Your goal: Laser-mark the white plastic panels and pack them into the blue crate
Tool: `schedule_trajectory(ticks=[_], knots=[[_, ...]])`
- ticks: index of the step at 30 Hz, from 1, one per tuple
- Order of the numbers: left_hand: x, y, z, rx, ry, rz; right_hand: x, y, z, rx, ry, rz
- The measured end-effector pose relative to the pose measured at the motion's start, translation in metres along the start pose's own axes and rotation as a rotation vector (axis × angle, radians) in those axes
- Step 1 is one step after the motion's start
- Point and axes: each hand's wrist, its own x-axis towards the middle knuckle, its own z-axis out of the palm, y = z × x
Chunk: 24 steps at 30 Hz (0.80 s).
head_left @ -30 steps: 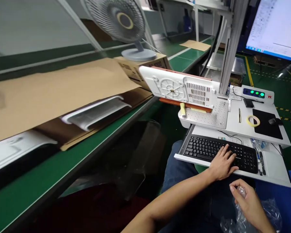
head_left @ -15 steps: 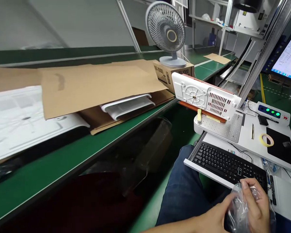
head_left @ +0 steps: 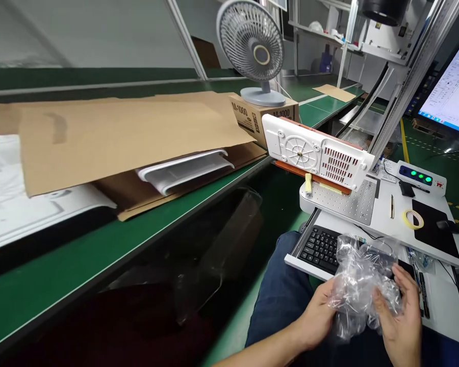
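Observation:
A crumpled clear plastic bag is held between my two hands, above my lap and over part of the keyboard. My left hand grips the bag's left side, its fingertips partly hidden by the film. On the right side, my right hand has thumb and fingers curled around the plastic. Whether anything lies inside the bag I cannot make out. Beyond the hands, a white slotted panel stands tilted on an orange-brown support over a perforated metal plate.
A green bench on the left carries cardboard sheets and white curved panels. A fan stands on a carton. Yellow tape, tweezers and a mouse lie on the right-hand worktop.
The plastic bag has been spread out and raised, covering more of the keyboard. My hands have moved apart, the left one further left. The view has shifted slightly to the right.

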Motion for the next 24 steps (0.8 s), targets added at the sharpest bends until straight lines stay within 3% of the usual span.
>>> schedule_trajectory(ticks=[3, 6, 9, 13, 19, 21, 24], knots=[[0.000, 0.006, 0.007, 0.081, -0.112, 0.098, -0.022, 0.015, 0.005, 0.251, -0.122, 0.334], [-0.005, -0.004, 0.013, 0.329, -0.280, 0.187, -0.045, 0.022, 0.009, 0.550, -0.185, 0.574], [-0.013, -0.025, 0.010, 0.500, -0.253, 0.219, -0.056, 0.022, 0.013, 0.661, -0.128, 0.686], [-0.018, -0.042, -0.002, 0.497, -0.077, 0.110, -0.049, 0.019, 0.018, 0.682, -0.042, 0.681], [-0.022, -0.034, -0.010, 0.321, 0.234, 0.067, -0.031, 0.021, 0.014, 0.617, 0.203, 0.608], [-0.023, -0.032, -0.011, 0.176, 0.227, 0.014, -0.029, 0.021, 0.011, 0.565, 0.215, 0.576], [-0.023, -0.033, -0.014, -0.025, 0.132, -0.096, -0.031, 0.017, 0.012, 0.514, 0.058, 0.493]])
